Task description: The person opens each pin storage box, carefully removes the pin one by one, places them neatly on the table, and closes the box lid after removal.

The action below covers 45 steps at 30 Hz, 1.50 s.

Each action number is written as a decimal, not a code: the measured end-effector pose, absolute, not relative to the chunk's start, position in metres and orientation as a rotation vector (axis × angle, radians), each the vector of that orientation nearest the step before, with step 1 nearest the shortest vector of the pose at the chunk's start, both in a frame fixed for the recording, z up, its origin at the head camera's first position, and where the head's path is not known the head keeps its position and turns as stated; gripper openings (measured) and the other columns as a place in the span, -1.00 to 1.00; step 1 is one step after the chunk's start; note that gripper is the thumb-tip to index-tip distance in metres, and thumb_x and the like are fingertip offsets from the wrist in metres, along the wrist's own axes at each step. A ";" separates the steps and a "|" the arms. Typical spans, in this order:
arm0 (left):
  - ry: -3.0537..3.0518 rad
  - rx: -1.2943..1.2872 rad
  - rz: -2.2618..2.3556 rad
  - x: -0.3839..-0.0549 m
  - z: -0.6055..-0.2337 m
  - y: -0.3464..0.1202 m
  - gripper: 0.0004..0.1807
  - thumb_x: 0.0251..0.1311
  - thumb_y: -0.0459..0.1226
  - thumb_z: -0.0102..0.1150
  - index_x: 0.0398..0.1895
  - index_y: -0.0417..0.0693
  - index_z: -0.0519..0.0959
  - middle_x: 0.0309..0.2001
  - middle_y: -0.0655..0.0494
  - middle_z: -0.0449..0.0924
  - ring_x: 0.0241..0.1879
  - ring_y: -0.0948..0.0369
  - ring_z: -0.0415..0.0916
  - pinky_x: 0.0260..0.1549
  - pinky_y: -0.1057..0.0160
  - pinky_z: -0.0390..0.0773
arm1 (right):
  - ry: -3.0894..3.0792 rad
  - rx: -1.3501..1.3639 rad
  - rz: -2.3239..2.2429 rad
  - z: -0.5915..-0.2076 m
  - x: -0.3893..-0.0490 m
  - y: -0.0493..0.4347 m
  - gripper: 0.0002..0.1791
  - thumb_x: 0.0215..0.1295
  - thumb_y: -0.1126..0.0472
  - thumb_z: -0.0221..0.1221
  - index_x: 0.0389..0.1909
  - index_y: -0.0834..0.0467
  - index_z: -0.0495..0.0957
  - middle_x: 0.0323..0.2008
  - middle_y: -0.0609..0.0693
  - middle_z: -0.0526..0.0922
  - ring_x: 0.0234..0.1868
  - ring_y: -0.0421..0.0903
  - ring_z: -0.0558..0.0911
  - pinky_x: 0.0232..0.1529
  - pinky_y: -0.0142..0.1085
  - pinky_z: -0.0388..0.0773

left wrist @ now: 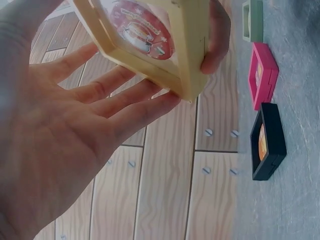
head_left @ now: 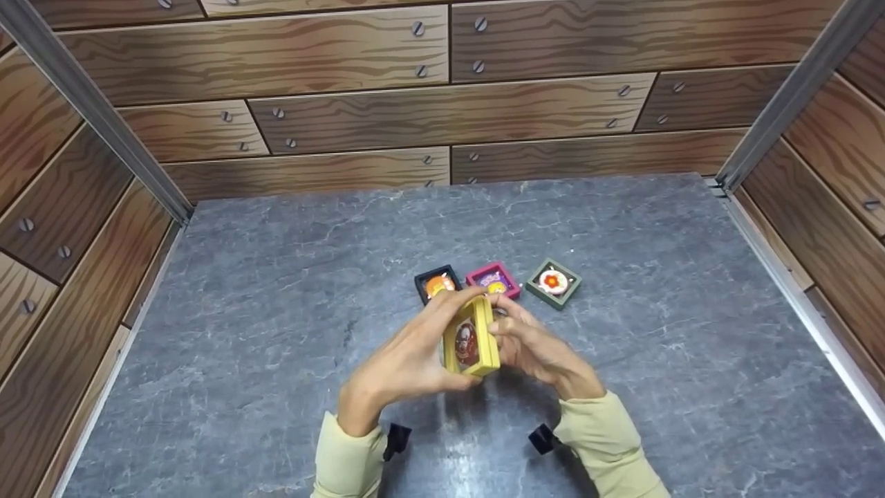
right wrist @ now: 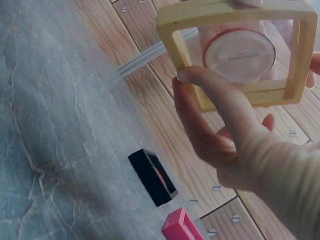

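Both hands hold up a yellow square display frame point(head_left: 487, 346) with clear panes, tilted above the table. Inside it sits a round red button badge point(head_left: 466, 344); the right wrist view shows its pale back with a pin point(right wrist: 240, 56). My left hand point(head_left: 404, 356) grips the frame from the left, thumb along the lower edge and fingers at the upper edge. On the other side, my right hand point(head_left: 543, 353) pinches the frame's edge between thumb and finger. In the left wrist view, right-hand fingertips point(left wrist: 216, 55) touch the frame's far side.
Beyond the hands, a black frame point(head_left: 420, 285) with an orange badge, a pink frame point(head_left: 509, 272) with a purple and yellow one, and a green frame point(head_left: 568, 293) with a flower badge lie on the grey marbled table point(head_left: 276, 290). Wood-patterned walls point(head_left: 346, 117) enclose it.
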<state>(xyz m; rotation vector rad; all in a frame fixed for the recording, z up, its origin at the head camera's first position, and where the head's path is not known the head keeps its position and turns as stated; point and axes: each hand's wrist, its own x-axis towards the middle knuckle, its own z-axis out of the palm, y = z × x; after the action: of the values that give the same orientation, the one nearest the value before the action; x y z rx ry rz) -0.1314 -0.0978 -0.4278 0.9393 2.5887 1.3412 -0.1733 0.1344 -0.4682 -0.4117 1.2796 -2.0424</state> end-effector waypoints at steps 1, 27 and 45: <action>2.586 0.944 1.344 -0.132 -0.427 -0.098 0.24 -0.07 -0.25 0.66 0.68 0.25 0.10 0.56 0.14 0.31 0.40 0.13 0.44 0.36 0.01 0.59 | 1.278 -0.421 -2.042 -0.468 -0.174 0.135 -0.24 0.36 0.27 0.11 0.50 0.23 0.01 0.12 0.05 0.65 -0.07 -0.13 0.80 0.00 -0.25 0.81; 2.527 0.695 1.505 -0.125 -0.421 -0.164 0.31 -0.03 -0.22 0.65 0.71 0.43 -0.04 0.50 0.04 0.33 0.49 0.00 0.39 0.55 -0.06 0.40 | 1.417 -0.515 -1.896 -0.494 -0.183 0.121 -0.28 0.54 0.31 0.07 0.63 0.28 0.06 0.53 0.25 0.33 0.38 0.31 0.58 0.44 0.17 0.52; 2.522 0.467 1.274 -0.123 -0.427 -0.190 0.14 -0.11 -0.28 0.67 0.58 0.15 0.21 0.58 0.06 0.30 0.56 -0.08 0.32 0.57 -0.24 0.30 | 2.123 -0.700 -1.346 -0.497 -0.158 0.092 0.13 0.13 -0.03 0.56 0.65 -0.03 0.12 0.51 0.20 0.41 0.50 0.23 0.46 0.49 0.22 0.45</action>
<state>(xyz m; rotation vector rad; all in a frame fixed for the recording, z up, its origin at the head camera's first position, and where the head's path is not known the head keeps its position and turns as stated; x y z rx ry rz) -0.1231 -0.1901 -0.4274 0.4673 2.5218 1.2741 -0.1583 0.0917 -0.4968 -0.7003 2.1232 -1.3459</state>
